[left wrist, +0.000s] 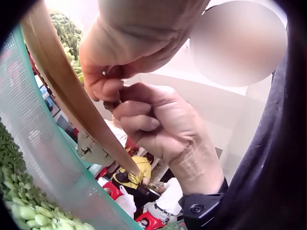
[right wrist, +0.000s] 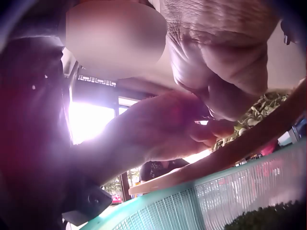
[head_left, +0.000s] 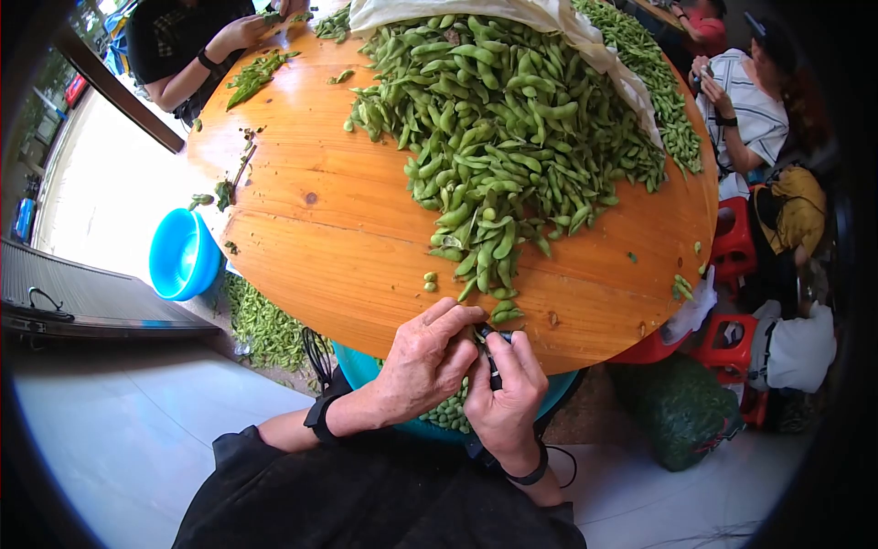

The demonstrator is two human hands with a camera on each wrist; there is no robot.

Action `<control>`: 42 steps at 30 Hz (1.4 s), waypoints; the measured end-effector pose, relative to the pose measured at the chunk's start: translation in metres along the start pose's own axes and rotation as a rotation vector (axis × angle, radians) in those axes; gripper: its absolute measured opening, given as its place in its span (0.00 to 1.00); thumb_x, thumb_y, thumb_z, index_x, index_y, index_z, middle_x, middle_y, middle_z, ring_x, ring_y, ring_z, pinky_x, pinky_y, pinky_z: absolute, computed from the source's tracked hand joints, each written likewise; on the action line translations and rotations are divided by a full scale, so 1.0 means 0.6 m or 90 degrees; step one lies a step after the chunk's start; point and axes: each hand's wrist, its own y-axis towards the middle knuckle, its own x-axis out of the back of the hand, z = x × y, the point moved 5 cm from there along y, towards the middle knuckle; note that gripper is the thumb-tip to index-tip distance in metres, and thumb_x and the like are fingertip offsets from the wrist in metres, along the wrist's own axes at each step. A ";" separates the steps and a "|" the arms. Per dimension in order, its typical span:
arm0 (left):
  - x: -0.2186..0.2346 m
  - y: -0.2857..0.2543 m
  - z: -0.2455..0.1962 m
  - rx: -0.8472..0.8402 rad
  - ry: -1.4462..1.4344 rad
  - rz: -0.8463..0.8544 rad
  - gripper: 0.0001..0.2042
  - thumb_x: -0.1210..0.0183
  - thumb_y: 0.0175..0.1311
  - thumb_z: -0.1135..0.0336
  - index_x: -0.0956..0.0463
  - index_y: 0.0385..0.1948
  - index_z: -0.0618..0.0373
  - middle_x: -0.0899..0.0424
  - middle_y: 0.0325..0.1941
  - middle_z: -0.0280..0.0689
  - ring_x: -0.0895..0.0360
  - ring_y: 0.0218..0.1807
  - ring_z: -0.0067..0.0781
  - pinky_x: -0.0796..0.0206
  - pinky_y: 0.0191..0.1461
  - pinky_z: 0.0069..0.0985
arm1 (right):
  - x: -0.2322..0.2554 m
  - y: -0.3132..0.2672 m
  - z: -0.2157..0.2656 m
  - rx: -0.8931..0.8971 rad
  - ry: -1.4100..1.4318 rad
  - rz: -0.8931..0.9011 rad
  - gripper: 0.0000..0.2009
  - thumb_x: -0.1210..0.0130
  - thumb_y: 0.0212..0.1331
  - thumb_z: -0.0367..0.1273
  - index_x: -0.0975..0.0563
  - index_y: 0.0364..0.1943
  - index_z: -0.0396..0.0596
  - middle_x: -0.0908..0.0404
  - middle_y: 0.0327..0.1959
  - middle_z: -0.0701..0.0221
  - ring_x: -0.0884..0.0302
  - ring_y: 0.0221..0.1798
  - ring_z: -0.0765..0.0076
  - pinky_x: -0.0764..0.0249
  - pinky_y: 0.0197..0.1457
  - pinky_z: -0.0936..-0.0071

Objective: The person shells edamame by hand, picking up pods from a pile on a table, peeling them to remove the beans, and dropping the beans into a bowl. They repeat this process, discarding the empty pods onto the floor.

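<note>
- Two hands meet at the near rim of the round wooden table [head_left: 311, 238], at 6 o'clock: the left hand [head_left: 422, 361] curls its fingers over a small dark tool [head_left: 492, 352], and the right hand [head_left: 506, 393] grips that tool from below, fingers folded round it
- The hands touch each other; whether a pod is pinched between them cannot be told
- One teal mesh basket [left wrist: 43, 158] sits just under the table edge below the hands, holding green pods
- One large heap of edamame pods [head_left: 503, 137] starts just beyond the fingertips at 12 o'clock and spreads to the far side
- Two loose beans [head_left: 429, 281] lie at 11 o'clock of the hands
- One blue basin [head_left: 183, 254] is on the floor at 9 o'clock
- Three other people sit round the far rim
</note>
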 end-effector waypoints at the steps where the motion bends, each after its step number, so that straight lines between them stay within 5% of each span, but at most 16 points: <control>1: 0.000 0.000 -0.001 0.000 0.001 0.001 0.16 0.51 0.60 0.81 0.24 0.49 0.69 0.27 0.31 0.41 0.27 0.25 0.29 0.33 0.29 0.26 | 0.001 0.000 -0.001 -0.003 0.004 -0.010 0.07 0.43 0.56 0.20 0.22 0.40 0.34 0.26 0.32 0.60 0.23 0.29 0.53 0.28 0.31 0.65; 3: -0.007 -0.001 0.011 0.106 -0.128 0.026 0.17 0.55 0.60 0.80 0.25 0.50 0.68 0.27 0.31 0.38 0.28 0.26 0.27 0.34 0.32 0.23 | 0.003 0.000 -0.008 -0.006 0.008 -0.023 0.07 0.43 0.56 0.20 0.22 0.39 0.34 0.26 0.32 0.59 0.23 0.29 0.53 0.28 0.31 0.65; 6: -0.010 -0.001 0.026 0.131 -0.147 0.052 0.18 0.56 0.60 0.80 0.25 0.51 0.69 0.27 0.31 0.37 0.28 0.29 0.23 0.34 0.36 0.20 | 0.008 0.001 -0.031 -0.023 0.092 -0.006 0.05 0.44 0.58 0.19 0.23 0.38 0.31 0.27 0.30 0.64 0.26 0.26 0.68 0.31 0.28 0.72; 8: -0.011 -0.004 0.028 0.116 -0.130 0.100 0.19 0.57 0.65 0.79 0.27 0.56 0.69 0.26 0.34 0.37 0.27 0.34 0.20 0.32 0.39 0.19 | 0.007 -0.010 -0.057 -0.207 0.253 0.052 0.06 0.44 0.58 0.20 0.22 0.39 0.32 0.26 0.29 0.64 0.25 0.27 0.67 0.29 0.30 0.71; 10: -0.030 -0.024 0.037 0.333 -0.455 0.113 0.19 0.59 0.70 0.78 0.31 0.61 0.67 0.24 0.37 0.36 0.26 0.36 0.21 0.31 0.40 0.19 | 0.024 -0.009 -0.054 -0.270 0.357 0.074 0.06 0.45 0.61 0.21 0.22 0.39 0.31 0.28 0.28 0.71 0.28 0.24 0.81 0.33 0.24 0.79; 14: -0.046 -0.039 0.012 0.155 -0.323 0.322 0.16 0.51 0.69 0.82 0.26 0.56 0.63 0.20 0.40 0.35 0.22 0.37 0.22 0.28 0.42 0.23 | 0.118 -0.041 -0.091 -0.315 0.339 -0.013 0.06 0.49 0.63 0.21 0.23 0.38 0.31 0.29 0.27 0.74 0.33 0.19 0.85 0.40 0.18 0.84; 22: -0.072 -0.051 -0.004 -0.099 -0.061 0.422 0.10 0.41 0.60 0.77 0.23 0.44 0.65 0.18 0.44 0.46 0.19 0.43 0.48 0.25 0.46 0.37 | 0.361 -0.215 -0.270 -0.513 0.061 -0.234 0.07 0.52 0.66 0.23 0.22 0.41 0.39 0.35 0.18 0.78 0.43 0.15 0.89 0.48 0.14 0.85; 24: -0.080 -0.068 -0.010 -0.295 -0.029 0.474 0.09 0.40 0.61 0.75 0.22 0.42 0.64 0.19 0.48 0.43 0.21 0.50 0.47 0.26 0.50 0.37 | 0.401 -0.272 -0.328 -0.580 0.002 -0.223 0.08 0.50 0.64 0.22 0.23 0.44 0.37 0.34 0.19 0.76 0.39 0.16 0.84 0.42 0.15 0.79; 26: -0.061 -0.060 -0.023 -0.296 -0.034 0.480 0.07 0.38 0.60 0.75 0.21 0.39 0.63 0.20 0.50 0.44 0.22 0.52 0.48 0.26 0.53 0.37 | 0.429 -0.341 -0.408 -0.602 -0.251 -0.134 0.12 0.50 0.61 0.20 0.23 0.47 0.31 0.30 0.21 0.71 0.32 0.20 0.76 0.33 0.22 0.73; 27: -0.035 -0.042 -0.024 -0.193 -0.048 0.418 0.07 0.38 0.59 0.75 0.21 0.38 0.63 0.21 0.51 0.45 0.23 0.54 0.49 0.27 0.54 0.37 | 0.436 -0.362 -0.427 -0.325 -0.523 -0.104 0.15 0.51 0.56 0.19 0.23 0.48 0.27 0.23 0.25 0.61 0.26 0.27 0.63 0.28 0.34 0.67; 28: -0.011 -0.026 -0.018 -0.091 -0.060 0.353 0.07 0.37 0.59 0.75 0.21 0.38 0.62 0.22 0.52 0.46 0.24 0.55 0.49 0.28 0.55 0.37 | 0.432 -0.360 -0.430 -0.325 -0.521 -0.106 0.15 0.51 0.56 0.19 0.23 0.48 0.27 0.23 0.25 0.61 0.26 0.27 0.63 0.28 0.34 0.67; 30: 0.040 0.000 -0.004 -0.066 0.092 0.110 0.11 0.37 0.55 0.76 0.23 0.40 0.63 0.24 0.49 0.46 0.26 0.54 0.51 0.30 0.54 0.40 | 0.431 -0.372 -0.459 -0.569 -0.428 -0.176 0.15 0.51 0.54 0.18 0.22 0.46 0.25 0.19 0.31 0.49 0.21 0.32 0.53 0.26 0.41 0.63; 33: 0.070 0.036 -0.001 -0.127 0.308 -0.038 0.12 0.36 0.54 0.77 0.23 0.41 0.59 0.23 0.49 0.42 0.25 0.51 0.48 0.29 0.52 0.37 | 0.390 -0.283 -0.380 -0.548 -0.473 -0.129 0.16 0.50 0.54 0.18 0.23 0.48 0.25 0.18 0.34 0.43 0.18 0.37 0.47 0.25 0.45 0.60; 38: 0.061 0.035 0.036 -0.163 0.380 0.074 0.10 0.43 0.51 0.77 0.26 0.37 0.62 0.27 0.42 0.44 0.29 0.48 0.48 0.34 0.52 0.38 | 0.369 -0.227 -0.352 -0.476 -0.440 -0.160 0.16 0.48 0.55 0.18 0.23 0.49 0.25 0.18 0.35 0.43 0.16 0.39 0.49 0.24 0.46 0.61; 40: 0.089 0.025 0.050 -0.083 0.428 0.046 0.09 0.44 0.51 0.79 0.27 0.36 0.63 0.26 0.45 0.47 0.29 0.48 0.50 0.33 0.53 0.40 | 0.377 -0.223 -0.343 -0.454 -0.435 -0.185 0.16 0.48 0.55 0.18 0.24 0.50 0.24 0.17 0.35 0.43 0.16 0.39 0.50 0.24 0.47 0.62; 42: 0.143 0.006 0.070 -0.022 0.579 -0.150 0.11 0.45 0.51 0.80 0.26 0.38 0.65 0.27 0.47 0.50 0.29 0.50 0.53 0.34 0.55 0.42 | 0.385 -0.226 -0.341 -0.458 -0.420 -0.190 0.16 0.48 0.56 0.18 0.23 0.50 0.25 0.17 0.36 0.44 0.16 0.40 0.51 0.24 0.47 0.62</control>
